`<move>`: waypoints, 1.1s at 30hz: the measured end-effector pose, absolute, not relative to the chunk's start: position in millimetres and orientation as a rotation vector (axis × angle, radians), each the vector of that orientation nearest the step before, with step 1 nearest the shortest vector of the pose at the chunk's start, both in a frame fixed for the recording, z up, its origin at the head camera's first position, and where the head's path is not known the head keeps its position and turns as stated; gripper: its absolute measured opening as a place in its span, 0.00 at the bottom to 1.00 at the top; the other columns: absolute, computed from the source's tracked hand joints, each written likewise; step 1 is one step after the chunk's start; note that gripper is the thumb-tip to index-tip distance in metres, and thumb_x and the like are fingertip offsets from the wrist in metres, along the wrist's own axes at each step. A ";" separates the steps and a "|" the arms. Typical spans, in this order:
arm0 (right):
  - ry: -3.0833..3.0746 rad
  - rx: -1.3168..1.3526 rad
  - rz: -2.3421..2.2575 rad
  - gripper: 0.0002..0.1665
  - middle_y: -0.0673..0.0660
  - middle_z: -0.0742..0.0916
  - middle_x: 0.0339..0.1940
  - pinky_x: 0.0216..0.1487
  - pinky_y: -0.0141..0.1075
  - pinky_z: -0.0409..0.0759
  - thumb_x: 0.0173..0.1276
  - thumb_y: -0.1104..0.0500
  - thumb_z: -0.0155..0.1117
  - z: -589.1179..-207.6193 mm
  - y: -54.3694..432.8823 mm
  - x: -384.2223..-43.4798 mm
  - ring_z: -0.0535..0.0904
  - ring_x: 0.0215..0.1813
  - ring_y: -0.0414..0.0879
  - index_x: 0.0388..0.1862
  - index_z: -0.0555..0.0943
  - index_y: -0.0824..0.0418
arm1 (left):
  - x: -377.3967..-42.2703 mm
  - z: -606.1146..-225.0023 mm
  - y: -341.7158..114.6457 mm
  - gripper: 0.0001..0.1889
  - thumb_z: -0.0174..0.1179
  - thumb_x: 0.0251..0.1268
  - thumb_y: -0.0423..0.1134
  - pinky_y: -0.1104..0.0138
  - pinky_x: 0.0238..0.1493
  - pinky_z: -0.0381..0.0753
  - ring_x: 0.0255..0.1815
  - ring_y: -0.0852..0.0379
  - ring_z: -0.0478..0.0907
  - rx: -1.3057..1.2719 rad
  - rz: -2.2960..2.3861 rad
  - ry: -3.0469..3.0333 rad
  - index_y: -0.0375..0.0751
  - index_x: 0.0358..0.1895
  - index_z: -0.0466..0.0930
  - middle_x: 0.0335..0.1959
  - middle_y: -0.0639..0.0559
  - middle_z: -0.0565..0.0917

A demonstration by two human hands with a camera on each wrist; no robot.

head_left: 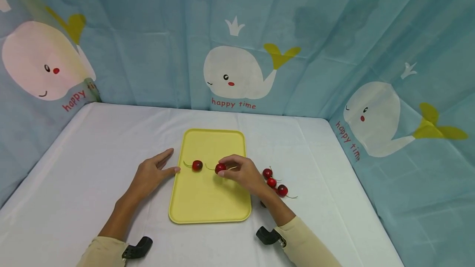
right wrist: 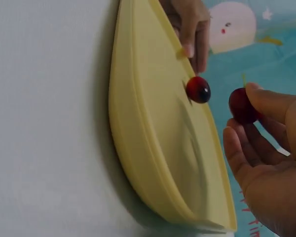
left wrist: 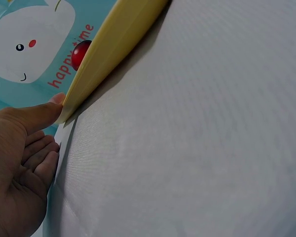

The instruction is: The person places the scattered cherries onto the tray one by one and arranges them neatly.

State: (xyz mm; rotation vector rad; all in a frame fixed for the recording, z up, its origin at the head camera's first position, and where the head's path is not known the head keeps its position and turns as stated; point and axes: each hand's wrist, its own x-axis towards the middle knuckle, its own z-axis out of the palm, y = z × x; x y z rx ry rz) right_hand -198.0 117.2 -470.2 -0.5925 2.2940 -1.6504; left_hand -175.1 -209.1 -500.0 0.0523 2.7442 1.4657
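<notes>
My right hand pinches a dark red cherry between thumb and fingers above the yellow tray. In the right wrist view the pinched cherry shows a short piece of green stem. Another cherry lies on the tray's left half, its stem pointing left. My left hand is at the tray's left side. Its thumb touches the rim, and in the left wrist view the other fingers of that hand are loosely bent beside the tray, holding nothing.
Several loose cherries lie on the white tablecloth right of the tray, partly hidden by my right forearm. A blue curtain printed with whales stands behind the table and along both sides.
</notes>
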 end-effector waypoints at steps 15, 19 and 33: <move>2.315 -0.620 -1.630 0.17 0.53 0.91 0.48 0.55 0.30 0.88 0.69 0.57 0.78 -475.7 84.6 -185.2 0.86 0.50 0.42 0.55 0.88 0.56 | -173.8 -501.0 -209.6 0.45 0.74 0.68 0.50 0.54 0.75 0.69 0.81 0.41 0.66 0.060 1.480 2.739 0.38 0.82 0.63 0.81 0.40 0.68; 2.318 -0.606 -1.622 0.17 0.51 0.91 0.47 0.54 0.29 0.88 0.68 0.58 0.79 -478.9 76.9 -183.1 0.86 0.48 0.39 0.54 0.89 0.56 | -174.0 -501.0 -210.1 0.45 0.74 0.68 0.50 0.54 0.75 0.69 0.81 0.41 0.66 0.062 1.482 2.740 0.38 0.83 0.63 0.80 0.40 0.68; 2.482 -0.626 -1.556 0.16 0.51 0.91 0.44 0.47 0.27 0.86 0.65 0.62 0.80 -484.8 53.1 -181.0 0.83 0.41 0.35 0.52 0.89 0.59 | -174.4 -500.5 -210.3 0.45 0.74 0.68 0.49 0.53 0.75 0.70 0.81 0.41 0.66 0.056 1.466 2.746 0.39 0.83 0.63 0.81 0.40 0.68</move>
